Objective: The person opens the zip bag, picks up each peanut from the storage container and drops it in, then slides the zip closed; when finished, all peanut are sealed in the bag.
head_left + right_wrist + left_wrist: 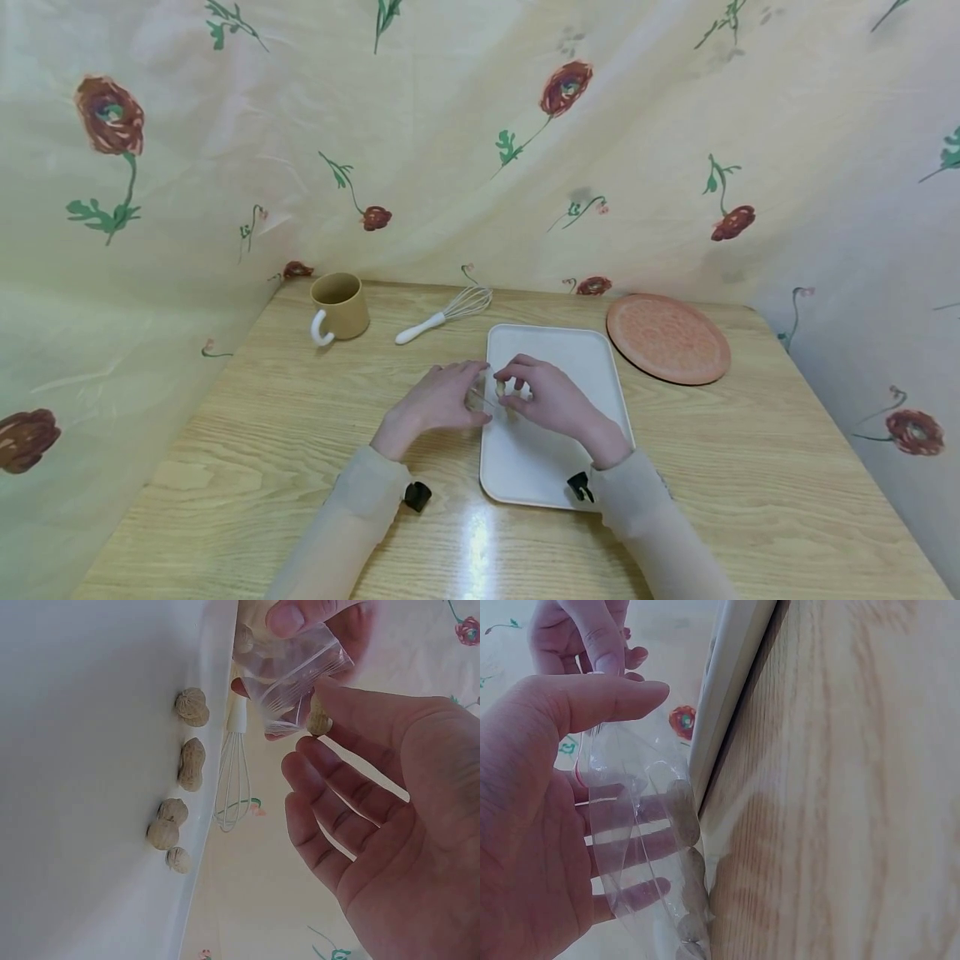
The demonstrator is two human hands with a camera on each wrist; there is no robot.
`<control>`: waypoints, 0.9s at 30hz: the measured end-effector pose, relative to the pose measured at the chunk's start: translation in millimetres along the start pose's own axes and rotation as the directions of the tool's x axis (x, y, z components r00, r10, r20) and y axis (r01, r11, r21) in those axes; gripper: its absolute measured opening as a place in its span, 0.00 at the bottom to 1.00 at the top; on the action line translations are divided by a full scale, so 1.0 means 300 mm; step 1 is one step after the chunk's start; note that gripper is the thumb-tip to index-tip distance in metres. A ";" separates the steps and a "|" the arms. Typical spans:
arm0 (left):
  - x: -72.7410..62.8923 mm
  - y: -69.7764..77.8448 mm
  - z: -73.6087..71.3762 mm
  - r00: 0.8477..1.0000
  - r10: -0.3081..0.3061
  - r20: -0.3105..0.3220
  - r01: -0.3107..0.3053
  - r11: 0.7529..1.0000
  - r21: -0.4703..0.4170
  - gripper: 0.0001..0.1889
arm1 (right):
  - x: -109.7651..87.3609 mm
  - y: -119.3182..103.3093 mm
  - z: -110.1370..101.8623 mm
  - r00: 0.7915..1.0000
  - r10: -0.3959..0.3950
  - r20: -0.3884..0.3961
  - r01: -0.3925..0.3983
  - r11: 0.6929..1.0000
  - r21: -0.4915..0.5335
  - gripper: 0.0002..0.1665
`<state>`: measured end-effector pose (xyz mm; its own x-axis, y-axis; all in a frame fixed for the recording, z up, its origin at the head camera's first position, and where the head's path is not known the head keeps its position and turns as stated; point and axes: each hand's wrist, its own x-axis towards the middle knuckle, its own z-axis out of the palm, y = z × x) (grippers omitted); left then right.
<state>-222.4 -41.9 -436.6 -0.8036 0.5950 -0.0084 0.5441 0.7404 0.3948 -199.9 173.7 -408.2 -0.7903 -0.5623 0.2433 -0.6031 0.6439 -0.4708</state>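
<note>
My left hand holds a clear zip bag beside the tray's left edge, its thumb on the near side and fingers spread behind the plastic. Several peanuts lie in the bottom of the bag, close to the tabletop. Between thumb and fingertips my right hand pinches a single peanut, right at the bag's mouth. Several more peanuts sit in a row along one edge of the white tray; in the head view the right hand covers part of that tray.
A tan mug with a white handle stands at the back left of the wooden table. Right of it lies a white-handled whisk. A round pinkish board rests at the back right. Flowered cloth hangs behind and at the sides.
</note>
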 end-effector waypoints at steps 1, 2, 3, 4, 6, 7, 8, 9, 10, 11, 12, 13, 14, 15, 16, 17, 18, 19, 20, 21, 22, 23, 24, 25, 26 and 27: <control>0.000 0.000 0.000 1.000 0.001 0.000 -0.001 1.000 0.003 0.44 | 0.000 -0.002 0.000 1.000 0.001 -0.001 -0.001 1.000 -0.001 0.17; 0.000 0.001 0.000 1.000 0.001 0.000 -0.001 1.000 0.006 0.44 | 0.000 -0.002 0.001 1.000 0.002 0.000 -0.002 1.000 -0.002 0.17; 0.001 0.001 -0.001 1.000 0.000 -0.001 0.000 1.000 0.007 0.44 | 0.000 -0.003 0.001 1.000 0.004 0.001 -0.004 1.000 -0.003 0.17; 0.001 0.002 -0.001 1.000 0.001 -0.001 -0.001 1.000 0.010 0.44 | 0.000 -0.004 0.001 1.000 0.006 0.004 -0.006 1.000 -0.004 0.17; 0.002 0.003 -0.001 1.000 0.001 -0.001 -0.001 1.000 0.013 0.44 | 0.000 -0.006 0.001 1.000 0.013 0.010 -0.012 1.000 -0.006 0.17; 0.002 0.003 0.000 1.000 0.001 -0.001 -0.001 1.000 0.013 0.44 | 0.000 -0.006 0.001 1.000 0.017 0.013 -0.017 1.000 -0.006 0.17; 0.002 0.003 0.000 1.000 0.001 -0.002 -0.001 1.000 0.013 0.43 | 0.001 -0.006 0.001 1.000 0.018 0.016 -0.018 1.000 -0.007 0.17; 0.002 0.003 0.000 1.000 0.001 -0.001 -0.001 1.000 0.013 0.43 | 0.001 -0.006 0.001 1.000 0.019 0.018 -0.019 1.000 -0.006 0.17; 0.002 0.004 0.000 1.000 0.001 -0.001 -0.001 1.000 0.013 0.43 | 0.001 -0.005 0.002 1.000 0.019 0.019 -0.019 1.000 -0.006 0.17; 0.002 0.004 0.000 1.000 0.001 -0.001 -0.001 1.000 0.011 0.43 | 0.001 -0.005 0.002 1.000 0.019 0.020 -0.019 1.000 -0.006 0.17; 0.001 0.004 0.000 1.000 0.000 -0.002 0.000 1.000 0.009 0.43 | 0.001 -0.005 0.003 1.000 0.019 0.020 -0.019 1.000 -0.004 0.17; 0.000 0.004 0.000 1.000 -0.001 -0.002 0.001 1.000 0.007 0.43 | 0.001 -0.005 0.003 1.000 0.019 0.022 -0.019 1.000 -0.003 0.17; -0.001 0.004 0.000 1.000 -0.001 -0.001 0.001 1.000 0.004 0.43 | 0.001 -0.005 0.003 1.000 0.017 0.022 -0.017 1.000 -0.001 0.16; -0.001 0.004 0.000 1.000 -0.001 -0.001 0.001 1.000 0.005 0.43 | 0.000 -0.005 0.004 1.000 0.016 0.023 -0.016 1.000 -0.001 0.16; -0.002 0.004 -0.001 1.000 -0.001 -0.001 0.001 1.000 0.004 0.43 | 0.000 -0.006 0.004 1.000 0.014 0.024 -0.014 1.000 -0.001 0.16; -0.002 0.004 -0.001 1.000 -0.001 -0.002 0.001 1.000 0.003 0.43 | 0.000 -0.007 0.004 1.000 0.013 0.025 -0.014 1.000 0.002 0.16; -0.003 0.004 -0.001 1.000 -0.001 -0.001 0.001 1.000 0.004 0.43 | 0.000 -0.008 0.004 1.000 0.012 0.025 -0.012 1.000 0.002 0.16; -0.003 0.005 -0.001 1.000 0.000 -0.001 0.000 1.000 0.003 0.42 | -0.001 -0.008 0.004 1.000 0.010 0.025 -0.010 1.000 0.002 0.16; -0.003 0.005 -0.001 1.000 0.000 0.000 0.000 1.000 0.005 0.42 | -0.001 -0.008 0.004 1.000 0.009 0.025 -0.009 1.000 0.002 0.16; -0.003 0.005 -0.001 1.000 0.001 0.000 -0.001 1.000 0.007 0.42 | -0.001 -0.009 0.004 1.000 0.009 0.025 -0.009 1.000 0.003 0.15; -0.002 0.006 -0.001 1.000 0.001 0.000 -0.001 1.000 0.006 0.42 | -0.002 -0.009 0.004 1.000 0.011 0.025 -0.011 1.000 0.003 0.15; -0.002 0.006 -0.001 1.000 0.000 0.000 0.000 1.000 0.007 0.42 | -0.002 -0.009 0.003 1.000 0.013 0.025 -0.013 1.000 0.004 0.15; -0.002 0.006 -0.001 1.000 0.001 0.001 -0.001 1.000 0.008 0.43 | -0.001 -0.009 0.003 1.000 0.015 0.025 -0.015 1.000 0.003 0.15; -0.002 0.006 -0.002 1.000 0.000 0.000 0.000 1.000 0.008 0.43 | -0.001 -0.008 0.003 1.000 0.017 0.026 -0.017 1.000 0.002 0.15; -0.002 0.006 -0.002 1.000 -0.001 0.001 0.001 1.000 0.009 0.43 | -0.001 -0.009 0.002 0.999 0.019 0.026 -0.019 1.000 0.001 0.15; -0.001 0.007 -0.002 1.000 -0.001 0.002 0.001 1.000 0.011 0.43 | -0.001 -0.007 0.001 0.999 0.020 0.025 -0.020 1.000 0.000 0.15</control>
<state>-221.2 -40.9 -435.2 -0.8039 0.5947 -0.0104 0.5456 0.7444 0.3849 -198.3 172.3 -407.6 -0.7990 -0.5626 0.2124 -0.5874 0.6546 -0.4758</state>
